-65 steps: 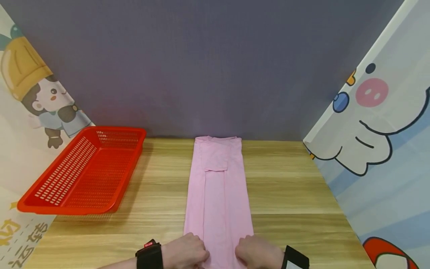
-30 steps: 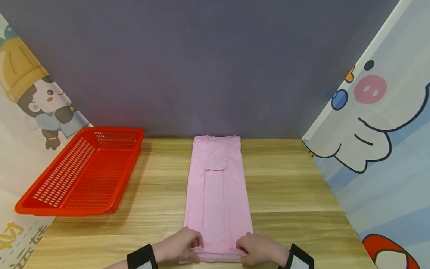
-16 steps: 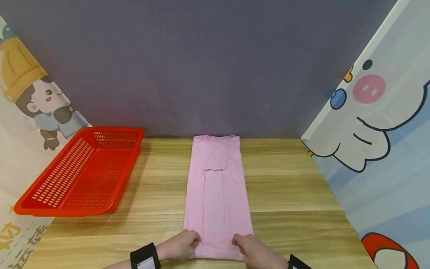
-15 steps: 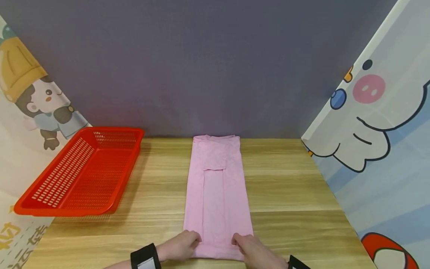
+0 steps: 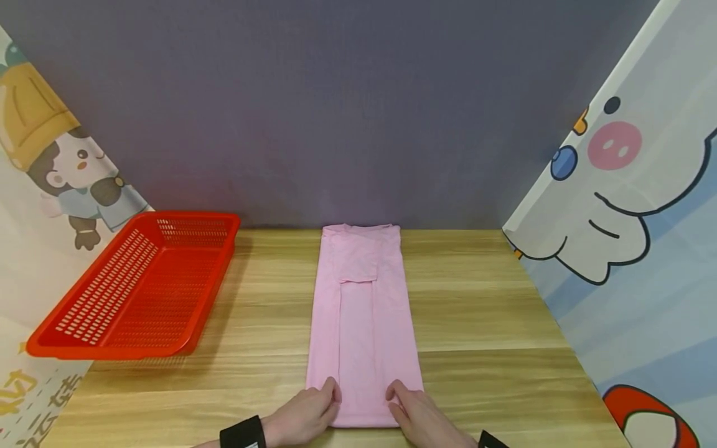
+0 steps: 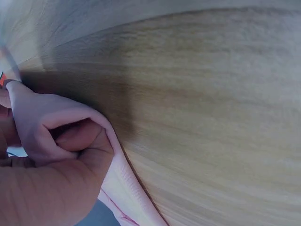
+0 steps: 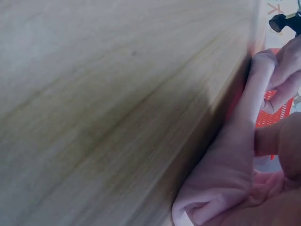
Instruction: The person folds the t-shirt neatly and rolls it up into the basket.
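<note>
A pink shirt (image 5: 356,348) lies on the table, folded into a long narrow strip with its neckline at the far end. My left hand (image 5: 305,414) pinches the near left corner; in the left wrist view the thumb (image 6: 77,136) is tucked inside a turned-over roll of the cloth (image 6: 54,110). At the near right corner my right hand (image 5: 422,420) grips the same end, fingers curled on top. From the right wrist, the doubled pink cloth (image 7: 221,169) shows close over the wood, with the thumb side against it.
To the left stands a red slotted plastic basket (image 5: 162,292) with nothing in it. A wooden table (image 5: 470,311) bears the shirt, and a dark grey panel (image 5: 358,112) rises behind it. Printed cartoon sheets (image 5: 661,249) border both sides.
The shirt's near end has been turned over away from me, so the strip is shorter at the front. Both hands have stayed at that end, shifting slightly as the fold flattened.
</note>
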Available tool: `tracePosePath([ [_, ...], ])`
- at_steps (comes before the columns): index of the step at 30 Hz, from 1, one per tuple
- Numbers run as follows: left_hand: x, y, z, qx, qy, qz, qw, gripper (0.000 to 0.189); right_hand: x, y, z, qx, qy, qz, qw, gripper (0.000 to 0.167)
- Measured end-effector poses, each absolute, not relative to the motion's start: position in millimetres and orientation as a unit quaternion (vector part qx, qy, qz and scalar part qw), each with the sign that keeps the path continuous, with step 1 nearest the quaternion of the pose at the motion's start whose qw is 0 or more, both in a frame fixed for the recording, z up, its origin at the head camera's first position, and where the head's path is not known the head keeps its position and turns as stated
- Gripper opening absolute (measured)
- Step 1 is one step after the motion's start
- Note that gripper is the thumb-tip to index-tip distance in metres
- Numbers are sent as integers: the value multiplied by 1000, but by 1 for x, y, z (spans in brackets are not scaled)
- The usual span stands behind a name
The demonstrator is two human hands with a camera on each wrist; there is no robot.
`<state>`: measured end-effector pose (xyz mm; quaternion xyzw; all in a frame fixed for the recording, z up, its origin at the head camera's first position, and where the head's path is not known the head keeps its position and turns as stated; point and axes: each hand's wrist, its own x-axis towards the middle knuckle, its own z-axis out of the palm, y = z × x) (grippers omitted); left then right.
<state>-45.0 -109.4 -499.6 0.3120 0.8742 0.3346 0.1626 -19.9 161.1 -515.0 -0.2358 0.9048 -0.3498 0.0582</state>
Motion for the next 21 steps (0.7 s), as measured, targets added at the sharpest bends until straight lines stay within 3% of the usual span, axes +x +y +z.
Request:
tracePosePath([
  [8,-51,-109,-497,262,858,381,225,17,-23,159,-509,-199,912,-348,86,16],
  [13,-52,-109,-499,275,868,360,201,17,-26,157,-508,-194,919,-328,102,16],
  [16,-51,-108,-502,333,889,289,129,17,-27,155,-507,-197,922,-316,106,15],
  [21,-48,-106,-503,477,870,87,-89,18,-28,153,-506,-207,925,-301,102,15],
])
